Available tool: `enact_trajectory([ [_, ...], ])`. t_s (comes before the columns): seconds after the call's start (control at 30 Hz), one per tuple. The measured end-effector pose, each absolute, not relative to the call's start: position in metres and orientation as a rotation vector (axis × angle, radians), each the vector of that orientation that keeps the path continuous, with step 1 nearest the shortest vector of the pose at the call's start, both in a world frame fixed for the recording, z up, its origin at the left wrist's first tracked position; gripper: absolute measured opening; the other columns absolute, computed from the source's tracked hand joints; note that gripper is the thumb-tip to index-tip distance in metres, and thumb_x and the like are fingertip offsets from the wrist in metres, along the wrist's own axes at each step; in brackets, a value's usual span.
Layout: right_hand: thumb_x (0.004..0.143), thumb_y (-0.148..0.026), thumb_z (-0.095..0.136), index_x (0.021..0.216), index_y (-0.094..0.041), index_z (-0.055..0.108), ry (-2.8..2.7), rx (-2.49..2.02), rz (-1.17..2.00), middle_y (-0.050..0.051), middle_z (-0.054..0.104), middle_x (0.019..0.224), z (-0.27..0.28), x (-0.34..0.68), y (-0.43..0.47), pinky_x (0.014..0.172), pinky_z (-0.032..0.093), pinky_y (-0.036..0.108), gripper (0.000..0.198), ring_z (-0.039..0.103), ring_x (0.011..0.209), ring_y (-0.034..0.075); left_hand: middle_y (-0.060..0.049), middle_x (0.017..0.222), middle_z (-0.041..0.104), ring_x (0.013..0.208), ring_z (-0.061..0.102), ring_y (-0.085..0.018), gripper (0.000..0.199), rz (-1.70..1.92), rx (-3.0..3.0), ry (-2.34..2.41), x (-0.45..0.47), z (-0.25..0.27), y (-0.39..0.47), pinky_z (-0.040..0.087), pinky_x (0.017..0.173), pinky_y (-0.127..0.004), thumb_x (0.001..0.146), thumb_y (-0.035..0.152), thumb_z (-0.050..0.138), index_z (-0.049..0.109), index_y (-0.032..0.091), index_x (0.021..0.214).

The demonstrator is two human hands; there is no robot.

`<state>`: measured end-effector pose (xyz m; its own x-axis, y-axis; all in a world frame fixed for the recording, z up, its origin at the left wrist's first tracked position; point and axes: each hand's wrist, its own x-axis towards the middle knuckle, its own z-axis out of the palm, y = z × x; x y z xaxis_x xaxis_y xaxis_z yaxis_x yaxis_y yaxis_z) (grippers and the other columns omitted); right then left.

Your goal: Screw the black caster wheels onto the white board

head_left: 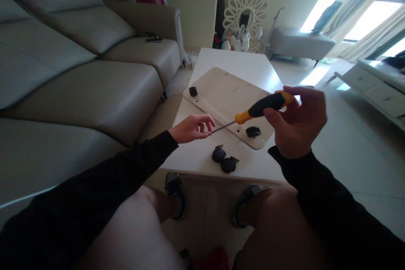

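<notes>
In my right hand (299, 123) is a screwdriver (266, 104) with a yellow and black handle, gripped by the end of the handle. Its metal shaft slants down to the left. The fingertips of my left hand (193, 128) pinch together at the shaft's tip; whether a small screw is between them I cannot make out. Beneath lies a flat cream board (224, 93) with holes. One black caster (193, 91) sits at its left corner, another black caster (253, 131) near its front right corner. Two loose casters with metal plates, one (218, 155) beside the other (228, 165), lie in front of the board.
The board rests on a white table (186, 156), whose front edge is close to my knees. A grey sofa (126, 88) stands at left with a dark object (154, 38) on it. At right is a white cabinet (376, 86); a grey bench (299, 44) stands farther back.
</notes>
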<state>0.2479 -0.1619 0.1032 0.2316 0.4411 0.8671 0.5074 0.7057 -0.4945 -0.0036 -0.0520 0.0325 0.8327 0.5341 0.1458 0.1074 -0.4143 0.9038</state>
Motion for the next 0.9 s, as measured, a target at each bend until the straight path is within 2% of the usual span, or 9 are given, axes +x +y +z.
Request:
enact_trajectory([
  [0.3,0.072,-0.047,0.089,0.115,-0.035,0.062,-1.389,-0.905,-0.033,0.001,0.056,0.111,0.101,0.252,-0.161,0.066,0.069,0.038,0.052,0.067,0.097,0.02,-0.002,0.088,0.072,0.058,0.057,-0.007,0.024,0.502,1.97,0.476,-0.001,0.032,-0.054,0.045,0.053,-0.019,0.086,0.019,0.072,0.064,0.016,0.108],
  [0.57,0.066,-0.041,0.094,0.106,-0.031,0.064,-1.375,-0.868,-0.073,-0.002,0.059,0.101,0.104,0.253,-0.16,0.063,0.067,0.035,0.052,0.063,0.083,0.015,-0.002,0.089,0.073,0.058,0.057,-0.006,0.025,0.474,2.013,0.45,0.003,0.031,-0.055,0.046,0.055,-0.019,0.087,0.018,0.07,0.063,0.016,0.11],
  [0.73,0.065,-0.035,0.095,0.105,-0.029,0.071,-1.347,-0.832,-0.105,0.0,0.062,0.099,0.109,0.258,-0.163,0.057,0.062,0.026,0.047,0.063,0.083,0.014,-0.007,0.118,0.07,0.065,0.065,-0.007,0.047,0.447,2.154,0.465,0.006,0.03,-0.049,0.049,0.058,-0.021,0.078,0.027,0.085,0.062,0.019,0.118],
  [0.8,0.067,-0.032,0.093,0.107,-0.029,0.072,-1.335,-0.839,-0.108,0.001,0.061,0.1,0.111,0.263,-0.166,0.052,0.059,0.024,0.045,0.063,0.082,0.014,-0.007,0.121,0.067,0.067,0.068,-0.008,0.044,0.436,2.199,0.477,0.011,0.03,-0.046,0.05,0.059,-0.022,0.078,0.028,0.085,0.063,0.018,0.114],
  [0.9,0.071,-0.03,0.089,0.111,-0.031,0.072,-1.345,-0.885,-0.142,0.001,0.059,0.102,0.114,0.274,-0.171,0.049,0.058,0.024,0.044,0.063,0.081,0.014,-0.006,0.117,0.064,0.068,0.068,-0.008,0.026,0.401,2.279,0.433,0.024,0.031,-0.044,0.052,0.064,-0.024,0.083,0.027,0.08,0.067,0.017,0.103],
])
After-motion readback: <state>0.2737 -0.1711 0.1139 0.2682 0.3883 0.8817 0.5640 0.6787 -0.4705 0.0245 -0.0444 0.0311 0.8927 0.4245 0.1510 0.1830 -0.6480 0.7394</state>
